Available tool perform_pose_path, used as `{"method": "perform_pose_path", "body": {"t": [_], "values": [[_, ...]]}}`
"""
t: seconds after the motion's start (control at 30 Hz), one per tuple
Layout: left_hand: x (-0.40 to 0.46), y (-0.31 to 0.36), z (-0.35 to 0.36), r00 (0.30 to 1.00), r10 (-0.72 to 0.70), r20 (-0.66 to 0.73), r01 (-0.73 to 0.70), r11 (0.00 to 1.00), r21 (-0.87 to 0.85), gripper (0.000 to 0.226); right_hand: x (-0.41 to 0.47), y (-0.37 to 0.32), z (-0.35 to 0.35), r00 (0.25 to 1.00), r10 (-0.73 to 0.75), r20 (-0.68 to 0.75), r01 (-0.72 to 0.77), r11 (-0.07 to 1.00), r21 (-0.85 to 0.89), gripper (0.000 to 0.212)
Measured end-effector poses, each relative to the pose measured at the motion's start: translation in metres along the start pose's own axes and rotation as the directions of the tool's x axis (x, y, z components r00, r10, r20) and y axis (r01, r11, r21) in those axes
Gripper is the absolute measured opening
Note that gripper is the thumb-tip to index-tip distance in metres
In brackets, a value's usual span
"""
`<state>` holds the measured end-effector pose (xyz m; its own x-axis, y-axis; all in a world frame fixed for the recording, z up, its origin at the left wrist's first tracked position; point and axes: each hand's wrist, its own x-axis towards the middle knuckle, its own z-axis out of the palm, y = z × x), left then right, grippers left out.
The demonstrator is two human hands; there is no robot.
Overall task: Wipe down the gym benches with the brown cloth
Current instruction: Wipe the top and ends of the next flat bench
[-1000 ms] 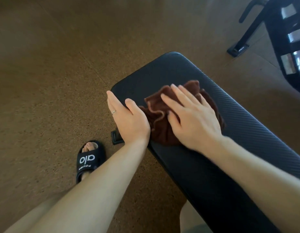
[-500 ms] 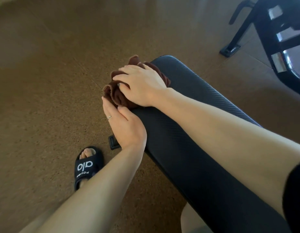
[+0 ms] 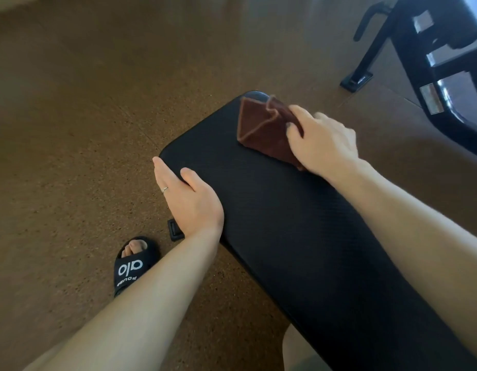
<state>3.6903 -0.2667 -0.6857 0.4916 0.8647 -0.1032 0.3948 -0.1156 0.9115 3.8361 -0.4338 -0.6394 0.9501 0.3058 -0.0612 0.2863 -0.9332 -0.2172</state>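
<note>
A black padded gym bench runs from the lower right up to a rounded end near the middle of the view. The brown cloth lies partly folded on the far right corner of that end. My right hand presses on the cloth's right side, with the fingers curled over its edge. My left hand rests flat against the bench's left edge, fingers extended, holding nothing; a ring shows on one finger.
Brown speckled flooring surrounds the bench. My left foot in a black slide sandal stands beside the bench's left side, near a small black bench foot. A black machine frame fills the upper right.
My right hand has swept the cloth from the bench's left far corner across to the right far corner. The cloth has flattened out. My left hand stays on the left edge.
</note>
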Motion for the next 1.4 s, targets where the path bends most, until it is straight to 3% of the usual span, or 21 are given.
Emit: {"method": "perform_pose_path", "body": {"t": [0.17,0.33,0.6,0.73,0.87,1.0,1.17,1.4], "values": [[-0.001,-0.001,0.001,1.0,0.009,-0.012,-0.009,1.0,0.022,0.059,-0.075,0.04,-0.004,0.996,0.064,-0.057,-0.068,0.995,-0.077,0.052],[0.0,-0.003,0.004,0.999,0.033,-0.03,-0.032,0.999,0.019,0.059,-0.03,0.011,0.002,0.992,0.099,-0.083,-0.102,0.994,-0.033,0.048],[-0.001,-0.001,0.002,0.999,0.02,-0.025,-0.02,1.0,-0.011,0.057,0.061,-0.059,0.011,0.999,-0.02,-0.029,0.02,1.0,-0.001,0.047],[-0.001,0.0,-0.002,0.999,0.036,-0.034,-0.035,0.999,0.024,0.056,0.007,-0.035,0.013,0.996,-0.087,0.018,0.088,0.996,-0.023,0.053],[0.0,0.0,-0.001,0.999,0.038,-0.037,-0.037,0.999,0.04,0.056,-0.077,0.016,0.011,0.995,-0.07,-0.073,0.068,0.997,-0.023,0.053],[0.0,-0.001,0.002,0.998,0.052,-0.044,-0.05,0.998,0.045,0.057,-0.079,0.031,0.005,0.998,-0.023,-0.066,0.023,1.0,-0.012,0.052],[-0.001,-0.004,0.004,0.997,0.056,-0.055,-0.054,0.998,0.025,0.056,-0.015,-0.012,0.005,0.997,0.051,-0.056,-0.048,0.998,0.041,0.047],[-0.003,-0.002,0.002,0.999,0.044,-0.007,-0.044,0.999,-0.016,0.057,0.067,-0.118,0.027,0.999,-0.036,-0.032,0.035,0.999,-0.038,0.051]]}}
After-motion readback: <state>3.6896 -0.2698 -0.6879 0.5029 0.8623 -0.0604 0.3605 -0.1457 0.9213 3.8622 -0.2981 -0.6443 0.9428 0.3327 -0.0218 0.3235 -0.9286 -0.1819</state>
